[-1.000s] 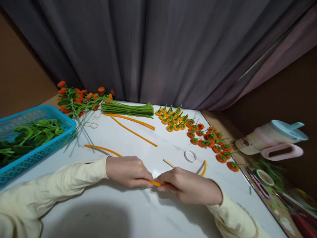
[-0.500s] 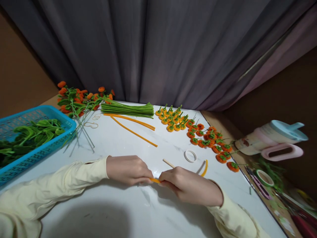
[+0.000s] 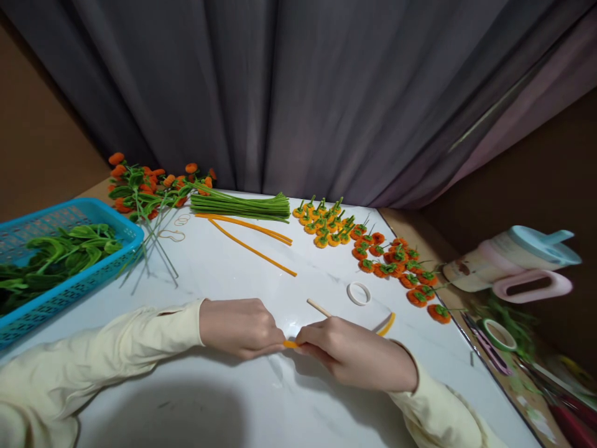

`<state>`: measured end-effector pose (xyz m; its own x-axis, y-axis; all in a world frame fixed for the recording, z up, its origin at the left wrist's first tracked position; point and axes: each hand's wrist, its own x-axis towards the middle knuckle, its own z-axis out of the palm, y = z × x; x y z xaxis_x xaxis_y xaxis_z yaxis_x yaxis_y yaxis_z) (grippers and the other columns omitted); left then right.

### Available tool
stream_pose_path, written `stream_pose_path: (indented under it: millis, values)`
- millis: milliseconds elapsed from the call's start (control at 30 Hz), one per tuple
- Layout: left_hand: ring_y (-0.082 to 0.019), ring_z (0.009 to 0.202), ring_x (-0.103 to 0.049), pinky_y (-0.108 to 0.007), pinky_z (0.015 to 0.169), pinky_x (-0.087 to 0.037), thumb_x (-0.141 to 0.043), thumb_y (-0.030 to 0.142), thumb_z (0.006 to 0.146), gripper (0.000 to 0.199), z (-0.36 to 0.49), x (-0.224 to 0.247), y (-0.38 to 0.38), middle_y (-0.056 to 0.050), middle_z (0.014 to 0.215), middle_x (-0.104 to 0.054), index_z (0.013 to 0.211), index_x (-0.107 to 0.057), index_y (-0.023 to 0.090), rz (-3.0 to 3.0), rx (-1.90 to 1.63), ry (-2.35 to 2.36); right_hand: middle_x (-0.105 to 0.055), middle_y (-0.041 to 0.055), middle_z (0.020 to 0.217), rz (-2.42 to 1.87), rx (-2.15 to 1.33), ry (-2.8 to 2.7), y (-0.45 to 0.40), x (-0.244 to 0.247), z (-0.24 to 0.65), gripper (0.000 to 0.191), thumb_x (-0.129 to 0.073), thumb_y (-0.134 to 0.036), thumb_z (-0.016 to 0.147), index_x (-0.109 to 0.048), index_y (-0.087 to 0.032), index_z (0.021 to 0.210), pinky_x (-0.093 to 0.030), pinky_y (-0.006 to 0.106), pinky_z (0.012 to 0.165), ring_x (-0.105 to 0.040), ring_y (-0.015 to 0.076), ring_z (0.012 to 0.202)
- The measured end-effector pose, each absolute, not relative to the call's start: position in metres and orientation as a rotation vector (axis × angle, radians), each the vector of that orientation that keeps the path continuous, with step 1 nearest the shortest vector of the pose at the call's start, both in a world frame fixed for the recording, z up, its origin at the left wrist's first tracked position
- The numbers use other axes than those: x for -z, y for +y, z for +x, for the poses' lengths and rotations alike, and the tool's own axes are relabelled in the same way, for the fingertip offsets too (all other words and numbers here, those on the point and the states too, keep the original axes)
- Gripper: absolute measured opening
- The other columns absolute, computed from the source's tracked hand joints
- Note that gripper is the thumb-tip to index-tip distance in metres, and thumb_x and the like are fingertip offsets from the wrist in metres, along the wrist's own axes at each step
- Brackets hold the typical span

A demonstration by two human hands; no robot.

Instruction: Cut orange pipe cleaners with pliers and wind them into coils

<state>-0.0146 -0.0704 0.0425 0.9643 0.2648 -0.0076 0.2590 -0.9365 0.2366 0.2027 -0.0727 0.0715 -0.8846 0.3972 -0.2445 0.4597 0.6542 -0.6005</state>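
Note:
Low over the white tabletop, my left hand [image 3: 247, 328] and my right hand [image 3: 352, 351] are close together. Between their fingertips runs a short stretch of orange pipe cleaner [image 3: 291, 344], pinched by both. A yellow-orange fuzzy end [image 3: 388, 325] shows beyond my right hand; whether it belongs to the same piece is hidden by that hand. A thin wooden stick [image 3: 318, 307] pokes out behind the right knuckles, and I cannot tell if the hand holds it. Just past it lies a white ring [image 3: 359, 294], perhaps a tape roll.
Loose orange pipe cleaners [image 3: 254, 247] lie below a green pipe-cleaner bundle [image 3: 240, 206]. Yellow flower heads [image 3: 326, 224] and orange ones [image 3: 396, 264] stand right of them. A blue basket [image 3: 135, 239] holds green leaves at left. A tumbler [image 3: 485, 261] and green tape [image 3: 499, 336] are right.
Both hands have shifted very slightly, still pinching the orange pipe cleaner. The yellow-orange end past my right hand has swung a little to the right and down.

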Motion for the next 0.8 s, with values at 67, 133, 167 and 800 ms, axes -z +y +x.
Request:
stream_pose_path:
  millis: [67,133,167,800]
  values:
    - [-0.013,0.048,-0.047,-0.029,0.049,-0.031,-0.033,0.022,0.096,0.031,-0.0148,-0.0422,-0.0706,-0.002,0.060,-0.060,0.076,-0.056,0.016,2.879,-0.049,0.360,-0.060,0.0041,0.074,0.705,1.034,2.759,-0.0726,-0.0716,0.2029,0.017,-0.045,-0.011,0.094,-0.059,-0.011,0.086,-0.033,0.020,0.057,-0.047,0.0108,0.061]
    - [-0.013,0.049,-0.048,-0.028,0.049,-0.032,-0.033,0.022,0.097,0.031,-0.0147,-0.0422,-0.0702,-0.002,0.061,-0.060,0.078,-0.056,0.016,2.860,-0.090,0.361,-0.059,0.0035,0.073,0.699,1.006,2.760,-0.0722,-0.0721,0.2038,0.017,-0.044,-0.010,0.093,-0.059,-0.011,0.086,-0.032,0.021,0.056,-0.046,0.0109,0.059]
    - [-0.013,0.050,-0.049,-0.027,0.050,-0.033,-0.033,0.023,0.097,0.031,-0.0145,-0.0422,-0.0699,-0.002,0.061,-0.060,0.079,-0.057,0.016,2.847,-0.113,0.383,-0.058,0.0032,0.072,0.708,0.990,2.768,-0.0720,-0.0725,0.2044,0.016,-0.045,-0.009,0.093,-0.059,-0.011,0.086,-0.031,0.021,0.055,-0.046,0.0111,0.059]
    - [-0.016,0.051,-0.052,-0.029,0.049,-0.028,-0.043,0.031,0.095,0.030,-0.0122,-0.0393,-0.0731,-0.002,0.057,-0.058,0.072,-0.056,0.016,3.034,-0.135,0.717,-0.058,0.0031,0.069,0.885,0.925,2.731,-0.0739,-0.0771,0.2038,0.017,-0.044,-0.007,0.091,-0.058,-0.012,0.081,-0.029,0.022,0.054,-0.042,0.0104,0.055]
